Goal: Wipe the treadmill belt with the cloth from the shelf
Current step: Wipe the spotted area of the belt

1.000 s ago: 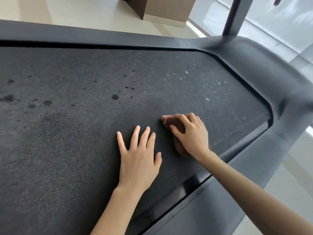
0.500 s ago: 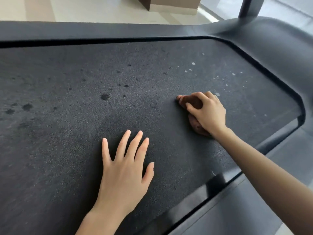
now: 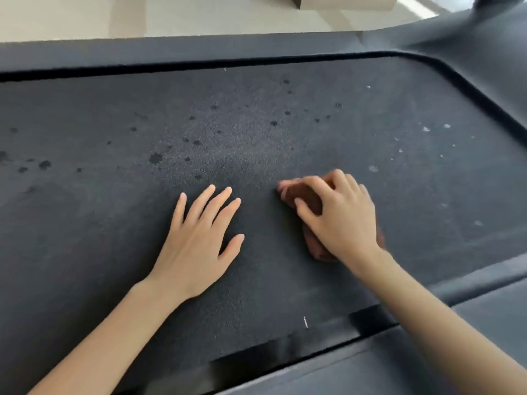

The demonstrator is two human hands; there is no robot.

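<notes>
Down on the treadmill belt [image 3: 256, 132], the person has both bare arms stretched out over the dark, grainy surface. Their right hand [image 3: 342, 218] sits on top of a bunched brown cloth [image 3: 302, 195], fingers curled over it and the thumb laid across its left side, so the cloth is gripped and pressed onto the belt. Only its front edge and a bit by the wrist peek out from under the hand, which looks slightly blurred.

The left hand [image 3: 199, 240] lies palm down just beside it, apart from the cloth, fingers straight and fanned out, holding nothing, resting on the belt itself. Beyond the left fingertips a scatter of dark spots [image 3: 155, 158] runs across the belt towards the left. Off to the right, past the cloth, pale specks [image 3: 425, 129] dot the surface.

A smooth grey far rail [image 3: 171, 51] borders the belt on one side, and a near rail [image 3: 427, 366] runs under the right forearm. Pale floor [image 3: 85, 15] shows past the far rail, with the bottom of a brown box [image 3: 342, 1] at the top edge.
</notes>
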